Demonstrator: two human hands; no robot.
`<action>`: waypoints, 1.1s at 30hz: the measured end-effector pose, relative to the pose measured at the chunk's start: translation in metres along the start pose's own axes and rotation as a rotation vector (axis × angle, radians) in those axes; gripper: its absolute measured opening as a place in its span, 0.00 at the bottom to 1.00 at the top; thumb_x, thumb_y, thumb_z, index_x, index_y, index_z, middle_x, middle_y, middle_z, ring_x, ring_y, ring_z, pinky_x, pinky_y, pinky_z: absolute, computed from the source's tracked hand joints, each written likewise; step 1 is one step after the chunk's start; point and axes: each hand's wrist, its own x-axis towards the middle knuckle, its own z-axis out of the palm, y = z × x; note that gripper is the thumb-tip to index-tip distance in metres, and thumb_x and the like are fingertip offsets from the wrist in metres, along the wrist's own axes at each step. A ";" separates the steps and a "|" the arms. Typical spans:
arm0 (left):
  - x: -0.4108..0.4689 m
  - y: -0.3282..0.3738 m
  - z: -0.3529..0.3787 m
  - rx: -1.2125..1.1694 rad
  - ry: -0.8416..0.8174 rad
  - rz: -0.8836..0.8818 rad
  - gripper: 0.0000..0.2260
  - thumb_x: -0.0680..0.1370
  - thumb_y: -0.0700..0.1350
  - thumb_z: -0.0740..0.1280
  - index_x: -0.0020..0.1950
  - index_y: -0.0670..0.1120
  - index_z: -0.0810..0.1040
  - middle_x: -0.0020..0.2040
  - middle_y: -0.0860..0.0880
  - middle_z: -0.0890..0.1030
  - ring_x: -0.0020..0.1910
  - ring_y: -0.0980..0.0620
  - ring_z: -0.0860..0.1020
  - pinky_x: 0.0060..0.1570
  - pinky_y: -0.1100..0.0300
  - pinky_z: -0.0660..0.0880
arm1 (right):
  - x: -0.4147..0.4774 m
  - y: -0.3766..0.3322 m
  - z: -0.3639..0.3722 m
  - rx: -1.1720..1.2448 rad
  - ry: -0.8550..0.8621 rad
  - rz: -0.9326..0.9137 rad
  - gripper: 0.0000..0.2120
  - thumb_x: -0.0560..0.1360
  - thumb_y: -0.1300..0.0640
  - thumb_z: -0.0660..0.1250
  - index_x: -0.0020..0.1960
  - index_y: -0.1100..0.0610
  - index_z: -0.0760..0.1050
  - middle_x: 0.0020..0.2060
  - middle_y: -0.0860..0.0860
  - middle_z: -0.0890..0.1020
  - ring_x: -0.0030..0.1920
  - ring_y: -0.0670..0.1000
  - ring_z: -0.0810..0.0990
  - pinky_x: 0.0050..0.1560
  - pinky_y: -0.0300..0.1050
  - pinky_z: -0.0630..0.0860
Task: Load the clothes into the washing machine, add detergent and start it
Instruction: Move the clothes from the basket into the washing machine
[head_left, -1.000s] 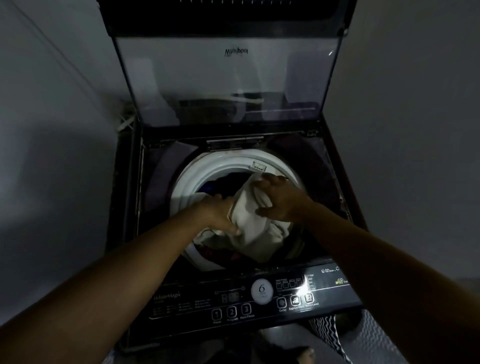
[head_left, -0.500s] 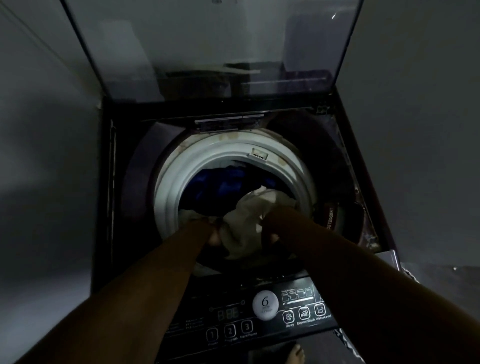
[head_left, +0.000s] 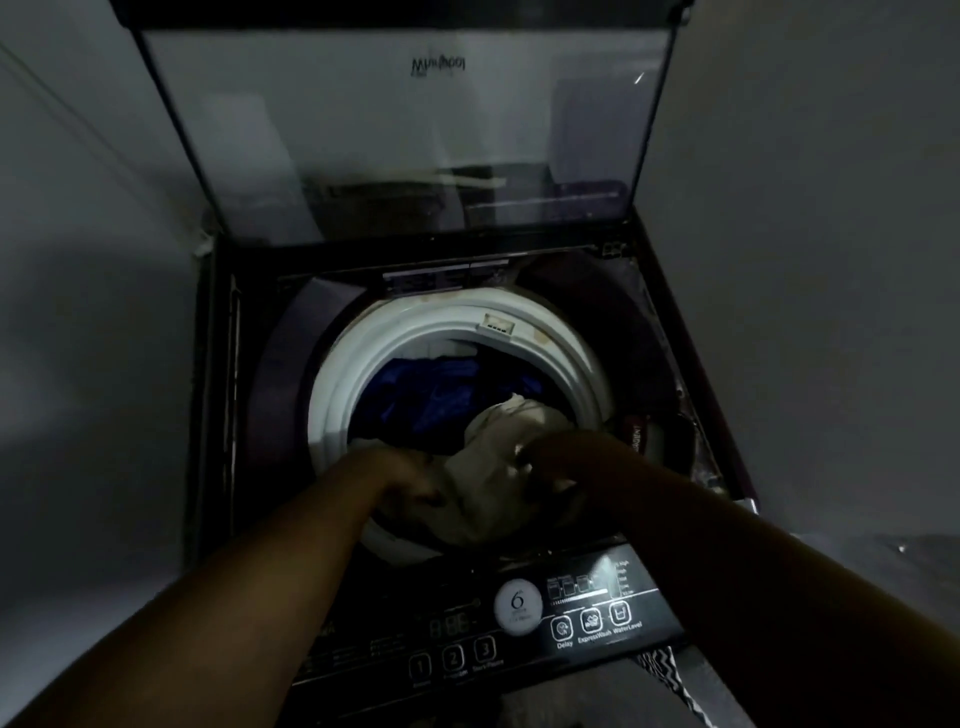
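Observation:
A dark top-loading washing machine (head_left: 244, 395) stands in front of me with its glass lid (head_left: 405, 145) raised. Inside the white drum rim (head_left: 337, 395) lie blue clothes (head_left: 431, 395) and a cream-white cloth (head_left: 493, 467). My left hand (head_left: 405, 483) grips the cloth's left side at the drum's front edge. My right hand (head_left: 561, 462) grips its right side. Both hands are low in the drum opening, with the cloth bunched between them. The scene is dim and the fingers are hard to make out.
The control panel (head_left: 519, 629) with buttons and a round sticker runs along the front edge, under my forearms. Plain walls close in on the left and right. A zigzag-patterned fabric (head_left: 670, 680) shows below the panel at the right.
Both hands have pushed the cream cloth from above the rim down into the drum, then shifted slightly. The camera dipped closer and pulled back up.

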 end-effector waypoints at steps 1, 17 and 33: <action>-0.006 0.003 -0.006 0.011 -0.026 0.064 0.44 0.69 0.69 0.69 0.80 0.54 0.59 0.77 0.46 0.66 0.72 0.43 0.69 0.71 0.50 0.68 | -0.009 -0.004 -0.007 -0.051 0.011 0.001 0.28 0.79 0.47 0.68 0.77 0.54 0.67 0.75 0.54 0.70 0.72 0.58 0.71 0.71 0.51 0.69; -0.126 0.201 -0.071 0.053 0.616 0.677 0.25 0.79 0.53 0.70 0.74 0.49 0.72 0.71 0.49 0.74 0.68 0.49 0.74 0.66 0.58 0.71 | -0.182 0.111 -0.057 0.216 0.793 0.071 0.22 0.79 0.46 0.67 0.70 0.54 0.74 0.64 0.58 0.79 0.64 0.60 0.78 0.60 0.50 0.75; -0.067 0.458 0.149 0.296 0.376 0.772 0.23 0.77 0.54 0.71 0.71 0.49 0.75 0.69 0.49 0.76 0.65 0.50 0.76 0.64 0.55 0.73 | -0.210 0.342 0.206 0.724 0.719 0.301 0.24 0.78 0.43 0.66 0.71 0.48 0.72 0.67 0.54 0.78 0.66 0.57 0.77 0.67 0.52 0.74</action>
